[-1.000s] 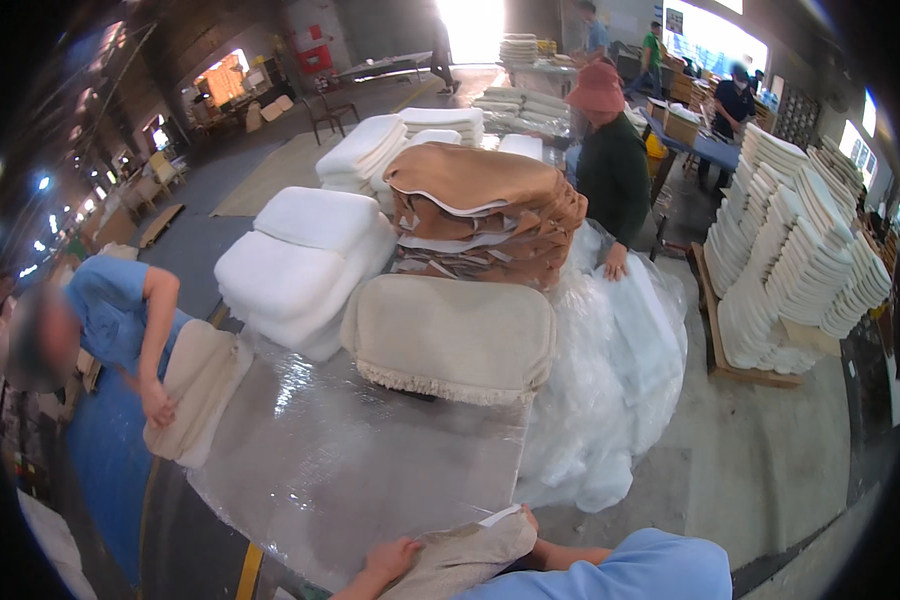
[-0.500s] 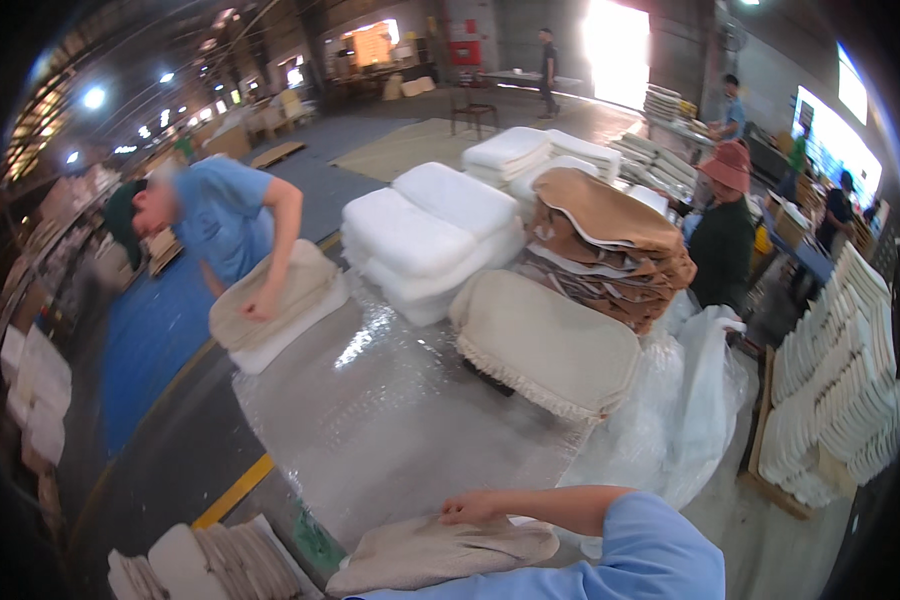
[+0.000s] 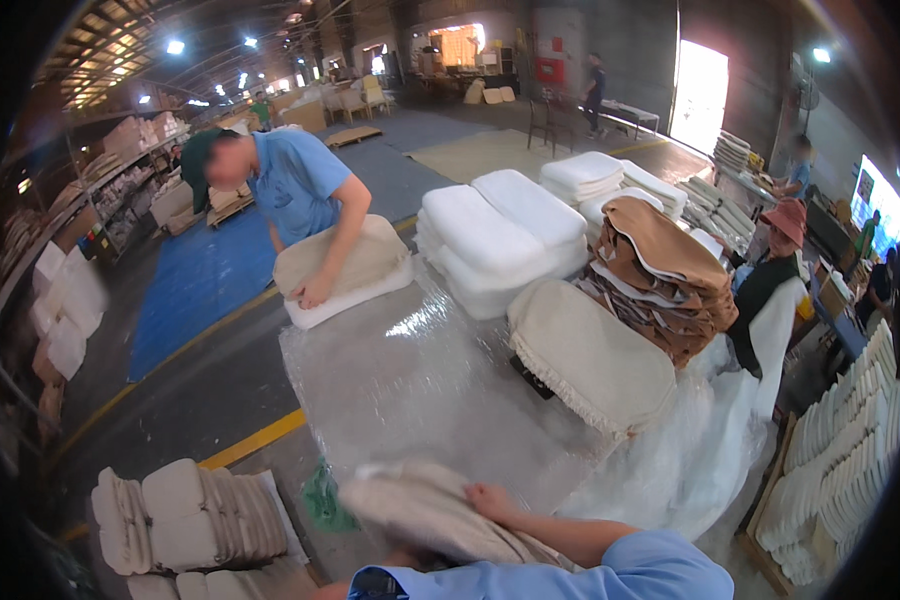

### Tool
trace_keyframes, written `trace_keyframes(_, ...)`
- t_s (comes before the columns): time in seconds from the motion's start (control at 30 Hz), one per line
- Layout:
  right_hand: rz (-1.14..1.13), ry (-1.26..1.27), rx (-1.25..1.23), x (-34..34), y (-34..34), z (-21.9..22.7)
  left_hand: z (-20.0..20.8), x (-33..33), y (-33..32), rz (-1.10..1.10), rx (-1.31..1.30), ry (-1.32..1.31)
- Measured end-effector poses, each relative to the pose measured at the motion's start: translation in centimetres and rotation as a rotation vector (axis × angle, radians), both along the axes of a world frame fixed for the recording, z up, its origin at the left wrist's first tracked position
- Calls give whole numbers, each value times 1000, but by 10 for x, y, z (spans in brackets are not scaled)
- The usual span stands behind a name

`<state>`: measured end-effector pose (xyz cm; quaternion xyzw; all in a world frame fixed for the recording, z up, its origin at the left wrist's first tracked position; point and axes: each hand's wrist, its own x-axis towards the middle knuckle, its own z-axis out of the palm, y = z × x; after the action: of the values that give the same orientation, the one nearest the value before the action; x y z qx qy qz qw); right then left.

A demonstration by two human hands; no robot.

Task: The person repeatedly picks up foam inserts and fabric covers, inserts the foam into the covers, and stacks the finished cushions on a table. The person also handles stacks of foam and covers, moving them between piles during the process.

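A beige fabric seat-cushion cover (image 3: 430, 507), blurred by motion, is tilted up at the near edge of the plastic-covered table (image 3: 400, 400). My right hand (image 3: 492, 503) is closed on the cover's right side, fingers curled into the cloth. My left hand (image 3: 402, 558) shows only as a dark, blurred bit beneath the cover; its fingers are hidden. Beyond, a stack of beige covers with a fringed edge (image 3: 590, 360) lies on the table. Across the table at left, a co-worker in a blue shirt (image 3: 305, 185) presses a hand on a beige cover (image 3: 345, 250) lying over a white pad.
White foam pads (image 3: 500, 235) and brown covers (image 3: 670, 265) are piled on the table's far side. Clear plastic sheeting (image 3: 670, 450) hangs at its right. Beige cushions (image 3: 190, 515) stand low at left, white ones (image 3: 830, 460) at right. A person in a red hat (image 3: 785, 220) stands behind.
The beige cover in front of me has gone from lying flat to tilted up, with my right hand now gripping its side. My left arm has come into view. The whole view has shifted.
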<state>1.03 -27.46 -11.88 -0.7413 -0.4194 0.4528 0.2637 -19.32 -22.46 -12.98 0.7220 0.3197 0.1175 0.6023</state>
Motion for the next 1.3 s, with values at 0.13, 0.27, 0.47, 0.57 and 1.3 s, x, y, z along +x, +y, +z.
trace_keyframes(0.13,-402,30,181,38,12,29,24,42,24,44,-43,-262)
trace_keyframes(0.27,-876,485,393,50,14,49,89,110,61,-144,-205,-275)
trace_keyframes(0.47,-1308,955,623,-49,-7,75,122,97,80,-269,-881,-34)
trace_keyframes(0.57,-1451,927,618,-116,-21,53,90,71,81,-354,-880,152)
trace_keyframes(1.3,-1700,1171,622,-37,-98,-31,-15,143,79,-397,-713,393)
